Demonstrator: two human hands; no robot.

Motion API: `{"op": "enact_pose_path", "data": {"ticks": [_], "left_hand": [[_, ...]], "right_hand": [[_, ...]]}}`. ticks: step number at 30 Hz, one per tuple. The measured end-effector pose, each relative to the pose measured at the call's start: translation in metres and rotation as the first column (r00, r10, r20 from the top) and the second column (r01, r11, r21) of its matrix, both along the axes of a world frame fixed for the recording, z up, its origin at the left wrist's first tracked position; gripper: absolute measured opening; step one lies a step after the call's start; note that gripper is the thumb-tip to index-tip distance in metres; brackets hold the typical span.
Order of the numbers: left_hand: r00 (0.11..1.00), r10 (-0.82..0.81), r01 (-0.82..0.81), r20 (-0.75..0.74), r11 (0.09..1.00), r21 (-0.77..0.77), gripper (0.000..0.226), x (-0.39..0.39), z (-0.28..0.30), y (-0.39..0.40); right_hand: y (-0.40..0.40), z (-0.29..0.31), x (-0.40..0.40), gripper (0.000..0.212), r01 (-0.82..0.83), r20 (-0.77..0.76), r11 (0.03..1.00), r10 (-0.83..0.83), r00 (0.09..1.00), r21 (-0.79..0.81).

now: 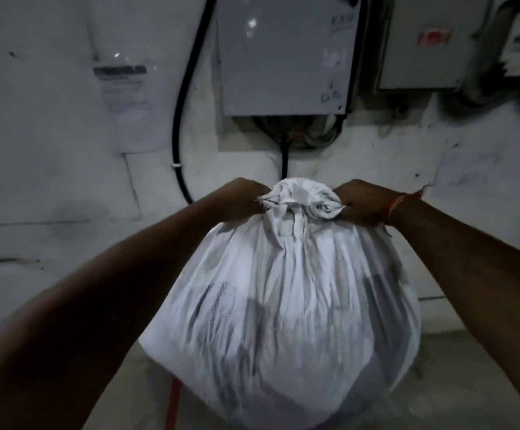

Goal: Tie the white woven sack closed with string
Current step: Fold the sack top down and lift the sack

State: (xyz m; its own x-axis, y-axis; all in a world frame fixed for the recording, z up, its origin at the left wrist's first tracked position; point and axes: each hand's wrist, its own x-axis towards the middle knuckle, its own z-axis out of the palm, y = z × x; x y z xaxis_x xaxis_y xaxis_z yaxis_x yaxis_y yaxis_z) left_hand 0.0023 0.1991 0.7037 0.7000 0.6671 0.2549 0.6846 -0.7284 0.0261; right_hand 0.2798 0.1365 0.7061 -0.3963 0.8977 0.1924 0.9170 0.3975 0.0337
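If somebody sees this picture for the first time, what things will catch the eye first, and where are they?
The full white sack fills the lower centre, its gathered neck bunched at the top. The left hand and right hand grip that neck from either side; the right wrist wears a red thread. Behind, on the wall, hangs a grey metal box with black cables beside and under it.
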Motion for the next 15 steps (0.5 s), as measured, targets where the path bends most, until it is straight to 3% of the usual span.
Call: {"op": "enact_pose_path", "data": {"ticks": [4, 15], "left_hand": [[0.999, -0.019, 0.016, 0.041, 0.997, 0.074, 0.020, 0.042, 0.027, 0.000], [0.992, 0.029, -0.048, 0.121, 0.986, 0.159, 0.014, 0.244, 0.031, -0.025]], "right_hand": [[0.000, 0.028, 0.042, 0.029, 0.082, 0.001, 0.996, -0.082, 0.997, 0.022], [-0.013, 0.024, 0.242, 0.024, 0.023, -0.024, 0.993, -0.020, 1.000, 0.115]]}}
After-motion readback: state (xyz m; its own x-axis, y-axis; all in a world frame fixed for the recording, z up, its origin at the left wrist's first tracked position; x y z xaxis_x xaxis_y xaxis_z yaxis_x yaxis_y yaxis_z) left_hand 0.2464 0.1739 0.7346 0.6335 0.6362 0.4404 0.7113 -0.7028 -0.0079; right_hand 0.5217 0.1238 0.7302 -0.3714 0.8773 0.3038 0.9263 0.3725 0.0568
